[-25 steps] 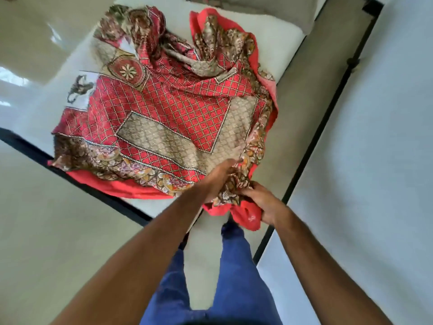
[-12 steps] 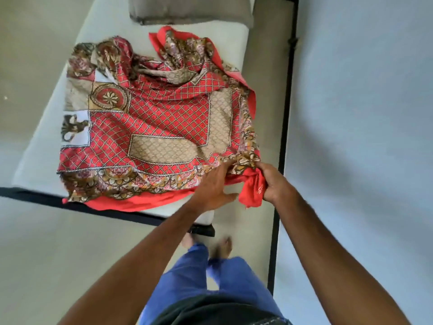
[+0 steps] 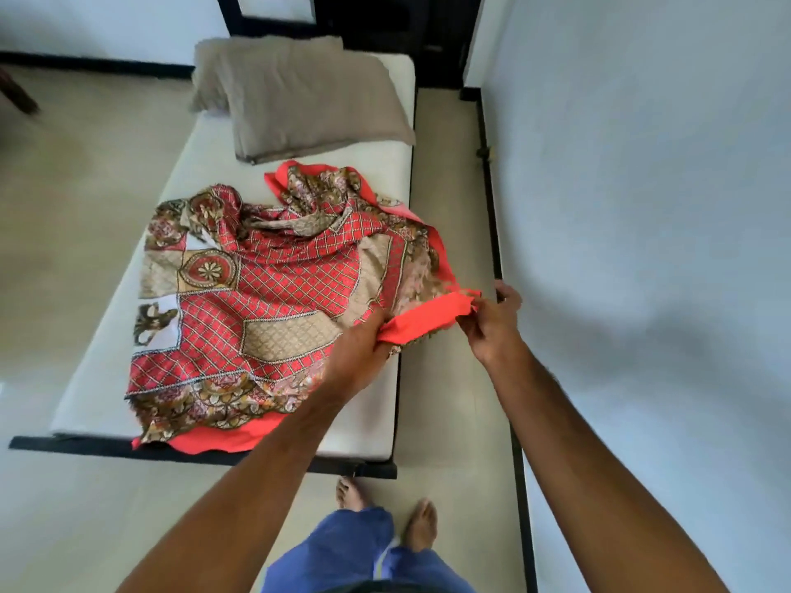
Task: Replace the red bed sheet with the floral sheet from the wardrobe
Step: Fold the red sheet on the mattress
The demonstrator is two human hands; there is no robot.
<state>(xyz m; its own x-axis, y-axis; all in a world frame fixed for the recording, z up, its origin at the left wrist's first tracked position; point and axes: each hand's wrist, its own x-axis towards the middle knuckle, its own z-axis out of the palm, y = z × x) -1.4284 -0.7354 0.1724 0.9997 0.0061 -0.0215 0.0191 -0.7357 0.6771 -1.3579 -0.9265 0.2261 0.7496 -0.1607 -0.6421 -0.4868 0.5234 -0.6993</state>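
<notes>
- I pinched the red bed sheet (image 3: 274,288) along its plain red border, left hand (image 3: 364,353) and right hand (image 3: 492,323) apart, probably to find an edge for gathering it.
- It lay bunched on the bare white mattress (image 3: 376,177), below a grey pillow (image 3: 299,96).
- A pale wall (image 3: 642,164) ran just beside the bed.

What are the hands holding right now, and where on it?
Both hands, left hand and right hand, grip the red bed sheet at its plain red edge near the mattress's right side.
</notes>
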